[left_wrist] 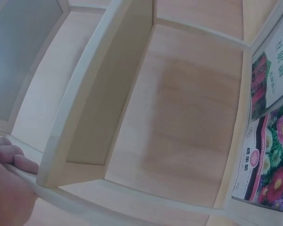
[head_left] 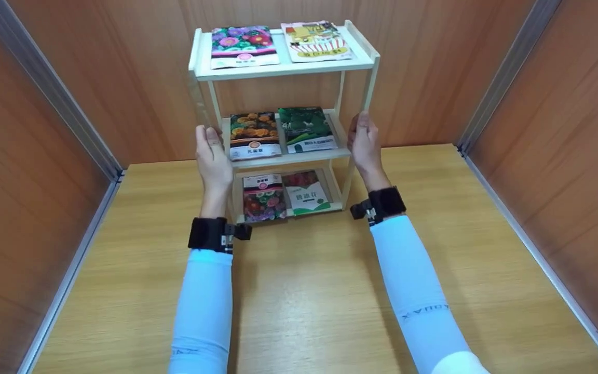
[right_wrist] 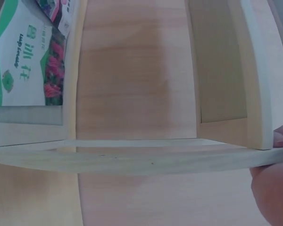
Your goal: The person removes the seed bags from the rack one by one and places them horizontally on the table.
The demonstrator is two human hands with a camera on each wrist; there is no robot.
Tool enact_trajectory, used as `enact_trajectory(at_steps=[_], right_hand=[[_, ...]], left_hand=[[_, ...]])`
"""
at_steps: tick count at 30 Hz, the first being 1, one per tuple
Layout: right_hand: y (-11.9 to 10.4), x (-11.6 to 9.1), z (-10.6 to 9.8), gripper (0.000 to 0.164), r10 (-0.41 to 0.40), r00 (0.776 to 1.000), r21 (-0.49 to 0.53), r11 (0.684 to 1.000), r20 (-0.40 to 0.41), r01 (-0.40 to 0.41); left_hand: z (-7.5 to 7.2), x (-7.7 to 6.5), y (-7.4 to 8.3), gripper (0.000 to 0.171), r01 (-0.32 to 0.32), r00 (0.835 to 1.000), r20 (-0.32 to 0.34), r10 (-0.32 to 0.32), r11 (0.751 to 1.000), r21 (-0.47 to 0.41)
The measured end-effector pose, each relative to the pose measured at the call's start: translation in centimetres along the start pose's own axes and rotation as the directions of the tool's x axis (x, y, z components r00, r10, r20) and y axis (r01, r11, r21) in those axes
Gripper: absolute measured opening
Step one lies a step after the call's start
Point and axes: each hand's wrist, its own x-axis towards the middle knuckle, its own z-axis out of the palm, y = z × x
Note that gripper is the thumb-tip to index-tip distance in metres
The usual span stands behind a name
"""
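A pale three-tier wooden shelf [head_left: 286, 162] stands near the back wall in the head view. My left hand [head_left: 213, 158] grips its left upright at about the middle tier; in the left wrist view, curled fingers [left_wrist: 12, 154] show around that post. On the opposite side, my right hand [head_left: 365, 143] holds the right upright at a similar height. The right wrist view shows part of that hand [right_wrist: 276, 181] on the post beside the middle board. Flower-picture packets lie on the tiers, among them a pink-flower packet [head_left: 244, 47] on top and an orange-flower packet [head_left: 254, 136] in the middle.
A yellow packet [head_left: 316, 41] shares the top tier, and a green packet [head_left: 307, 130] the middle. Below are a red-and-purple flower packet [head_left: 263, 197] and a white-green packet [head_left: 307, 193]. Wood-grain panels [head_left: 553, 130] enclose the wooden tabletop [head_left: 299, 301] at the back and both sides.
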Motion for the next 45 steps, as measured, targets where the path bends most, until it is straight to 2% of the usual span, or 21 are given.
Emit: enact_trajectory(at_steps=[3, 9, 15, 23, 27, 32, 38, 42, 45], right_hand=[[-0.2, -0.1, -0.4, 0.048, -0.007, 1.0, 0.006, 1.0, -0.012, 0.007], [-0.6, 0.0, -1.1, 0.047, 0.046, 0.999, 0.046, 0.998, 0.0, -0.046], [-0.8, 0.1, -1.5, 0.048, 0.062, 0.998, 0.046, 0.997, 0.005, -0.062], [-1.3, 0.0, -1.4, 0.047, 0.081, 0.997, -0.061, 0.995, 0.019, -0.079], [-1.7, -0.1, -1.5, 0.05, 0.087, 0.996, -0.073, 0.994, 0.009, -0.086], [-1.7, -0.2, -1.4, 0.052, 0.106, 0.994, -0.04, 0.994, 0.024, -0.105], [-1.5, -0.2, -1.1, 0.05, 0.122, 0.992, -0.008, 0.993, 0.036, -0.122], [-1.4, -0.5, -0.9, 0.051, 0.126, 0.991, -0.08, 0.989, 0.048, -0.122], [-1.7, -0.9, -0.9, 0.053, 0.13, 0.99, -0.208, 0.971, 0.048, -0.118]], left_hand=[[0.4, 0.0, 0.2, 0.03, -0.005, 1.0, 0.006, 0.005, 1.0, -0.006], [1.0, 0.1, 0.2, 0.029, -0.006, 1.0, 0.021, 0.006, 1.0, -0.009], [1.4, 0.1, 0.2, 0.032, 0.005, 0.999, 0.046, -0.004, 1.0, -0.012], [1.1, 0.0, 0.6, 0.031, 0.026, 0.999, 0.029, -0.026, 1.0, -0.003], [1.1, 0.0, 0.9, 0.031, 0.022, 0.999, 0.039, -0.022, 1.0, 0.003], [0.8, -0.1, 1.0, 0.032, 0.025, 0.999, 0.035, -0.025, 1.0, 0.006], [0.1, 0.0, 0.7, 0.037, 0.033, 0.997, 0.075, -0.029, 0.999, -0.043], [-0.6, -0.5, 0.2, 0.041, 0.065, 0.993, 0.107, -0.055, 0.994, -0.086], [-1.6, -1.0, -0.1, 0.044, 0.079, 0.987, 0.144, -0.074, 0.996, -0.03]])
